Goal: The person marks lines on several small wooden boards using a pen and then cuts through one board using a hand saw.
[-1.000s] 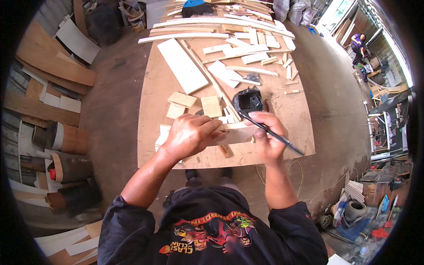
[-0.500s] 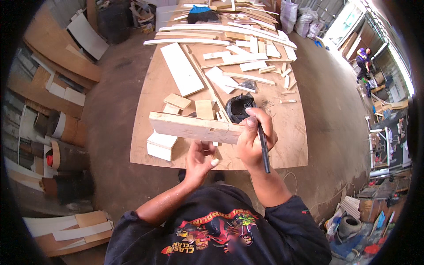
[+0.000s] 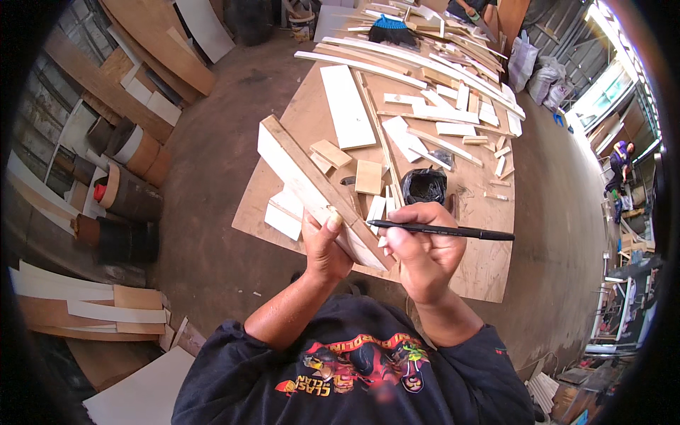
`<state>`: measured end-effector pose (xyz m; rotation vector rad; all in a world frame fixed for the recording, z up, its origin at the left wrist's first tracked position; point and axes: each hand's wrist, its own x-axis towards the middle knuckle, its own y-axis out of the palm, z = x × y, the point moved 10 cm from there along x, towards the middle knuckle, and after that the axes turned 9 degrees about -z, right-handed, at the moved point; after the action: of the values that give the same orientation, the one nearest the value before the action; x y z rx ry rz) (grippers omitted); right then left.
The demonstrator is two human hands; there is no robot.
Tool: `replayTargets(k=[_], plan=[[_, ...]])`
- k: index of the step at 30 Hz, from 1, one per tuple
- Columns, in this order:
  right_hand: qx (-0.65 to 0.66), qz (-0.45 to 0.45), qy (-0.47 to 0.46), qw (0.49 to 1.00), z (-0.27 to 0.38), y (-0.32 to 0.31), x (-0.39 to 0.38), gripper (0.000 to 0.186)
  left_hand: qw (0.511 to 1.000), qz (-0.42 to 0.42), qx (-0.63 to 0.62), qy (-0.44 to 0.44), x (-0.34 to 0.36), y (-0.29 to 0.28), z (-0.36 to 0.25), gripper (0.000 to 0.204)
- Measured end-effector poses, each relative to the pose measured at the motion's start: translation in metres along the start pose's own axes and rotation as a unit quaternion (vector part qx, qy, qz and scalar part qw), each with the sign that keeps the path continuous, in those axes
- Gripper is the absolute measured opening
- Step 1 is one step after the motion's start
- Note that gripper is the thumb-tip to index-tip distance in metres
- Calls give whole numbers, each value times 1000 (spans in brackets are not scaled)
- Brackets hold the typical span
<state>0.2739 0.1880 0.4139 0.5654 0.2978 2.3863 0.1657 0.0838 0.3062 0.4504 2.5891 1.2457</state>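
Note:
My left hand (image 3: 326, 248) is closed around a wooden board (image 3: 297, 170), its thumb on the upper edge. The board tilts across my front, one end far left and the other close to my right hand. Between the fingers of my right hand (image 3: 428, 251) lies a slim black pen (image 3: 460, 231). Its tip points left, close to the board's edge; whether it touches cannot be told. Under the board, short wood blocks (image 3: 283, 219) lie on the plywood table (image 3: 474, 273). Beyond my right hand sits a small container lined with black plastic (image 3: 425, 185).
Pale planks and offcuts (image 3: 347, 106) cover much of the table, with a blue-and-black brush (image 3: 391, 32) among them. A person's arm with a tool (image 3: 482, 25) shows at the far end. Someone else (image 3: 620, 166) is far right. Sheets and rolls (image 3: 127, 191) line the left side.
My left hand has taken hold of the board, which has swung from nearly level to a steep slant. The pen in my right hand has turned to point left. The view has shifted.

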Motion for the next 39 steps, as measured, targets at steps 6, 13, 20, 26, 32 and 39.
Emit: replayTargets(k=[6, 13, 20, 26, 32, 39], plan=[[-129, 7, -158, 979, 17, 29, -7, 8, 1000, 11, -15, 7, 2, -10, -20, 80], [-159, -15, -195, 968, 14, 61, -13, 6, 999, 11, 32, 20, 10, -13, -51, 69], [-166, -16, -203, 965, 13, 80, -15, 8, 999, 29, 16, 6, 17, -15, -62, 64], [-178, -21, -206, 962, 8, 86, -17, 8, 999, 45, 13, -8, 22, -18, -65, 61], [-173, -20, -198, 965, 2, 87, -17, 5, 999, 33, 12, -15, 25, -18, -65, 60], [-163, -44, -191, 967, 2, 81, -15, 8, 997, 43, -31, -50, 29, -29, -52, 76]])
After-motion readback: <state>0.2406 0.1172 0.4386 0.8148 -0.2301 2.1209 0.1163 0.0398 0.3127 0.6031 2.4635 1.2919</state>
